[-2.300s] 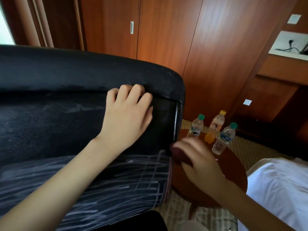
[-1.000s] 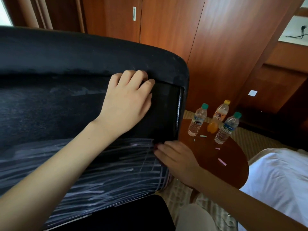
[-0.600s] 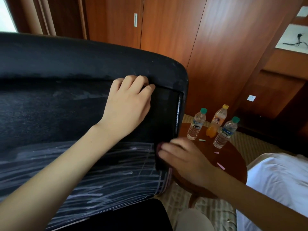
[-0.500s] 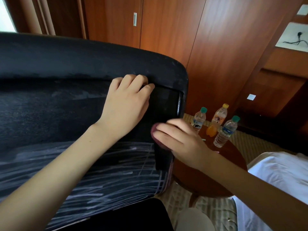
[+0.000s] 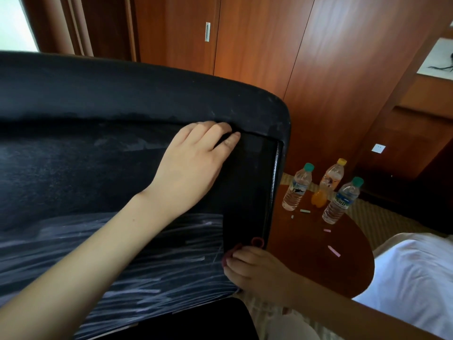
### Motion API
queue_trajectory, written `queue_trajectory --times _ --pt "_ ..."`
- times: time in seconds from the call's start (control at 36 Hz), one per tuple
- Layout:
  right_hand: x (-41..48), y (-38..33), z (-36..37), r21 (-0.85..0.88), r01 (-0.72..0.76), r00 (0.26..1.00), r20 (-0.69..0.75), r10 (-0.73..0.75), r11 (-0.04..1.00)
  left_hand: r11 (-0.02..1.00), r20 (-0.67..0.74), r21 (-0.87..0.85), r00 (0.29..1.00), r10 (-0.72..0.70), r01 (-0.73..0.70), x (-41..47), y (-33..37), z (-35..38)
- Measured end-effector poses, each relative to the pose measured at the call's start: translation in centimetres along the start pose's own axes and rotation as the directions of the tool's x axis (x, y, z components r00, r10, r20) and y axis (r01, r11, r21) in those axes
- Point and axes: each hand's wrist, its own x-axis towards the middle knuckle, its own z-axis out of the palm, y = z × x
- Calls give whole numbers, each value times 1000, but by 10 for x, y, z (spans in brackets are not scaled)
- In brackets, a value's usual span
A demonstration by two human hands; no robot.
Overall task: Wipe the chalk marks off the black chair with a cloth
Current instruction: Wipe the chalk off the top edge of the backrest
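Wiping the right edge of the chalked seat, one hand bracing, one hand rubbing.

I am resting my left hand (image 5: 193, 165), fingers extended, on the black upholstered chair (image 5: 122, 99) at the seam under its padded rim, while my right hand (image 5: 255, 271) is pinching a small dark maroon cloth (image 5: 257, 241) at the seat's right edge. I would be pressing it flat and working leftward in overlapping passes across the white chalk strokes (image 5: 122, 261), refolding it as it loads, and keeping clear of the round wooden side table (image 5: 318, 261) beside the chair.
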Motion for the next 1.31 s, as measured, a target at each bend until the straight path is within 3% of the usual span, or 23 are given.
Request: queue_trajectory --times 0.17,0.28,0.42,0.53,0.64,0.75,0.92,1.06,1.19,1.31 --pt "20 26 -34 98 54 970 -243 -29 994 1000 47 -2 999 -10 11 -1 -1 -2" --pt "55 50 -64 74 -61 932 -354 84 995 1000 80 -21 997 1 1 1 -2 -6" --pt "67 48 -45 115 -166 897 -394 198 979 999 92 -45 996 8 -4 -1 -5 -4" --pt "50 35 -17 150 -180 907 -357 223 972 999 108 -36 994 25 -22 0 -7 -2" --pt "18 13 9 19 -58 974 -218 61 998 999 113 -32 993 31 -27 0 -7 -3" --pt "7 2 4 3 0 998 -67 0 1000 999 119 -26 993 23 -20 -1 -6 -6" --pt "27 23 -34 107 121 961 -262 -90 987 1000 114 -18 993 19 -17 -2 -5 -8" --pt "73 46 -65 20 52 912 -407 -40 998 999 132 -43 991 30 -24 -2 -6 -11" --pt "83 40 -34 52 -72 906 -414 87 996 999 170 5 984 43 -45 -11 -9 -10" --pt "52 13 2 63 -64 959 -272 79 996 997 159 30 985 63 -69 -13 -12 -10"
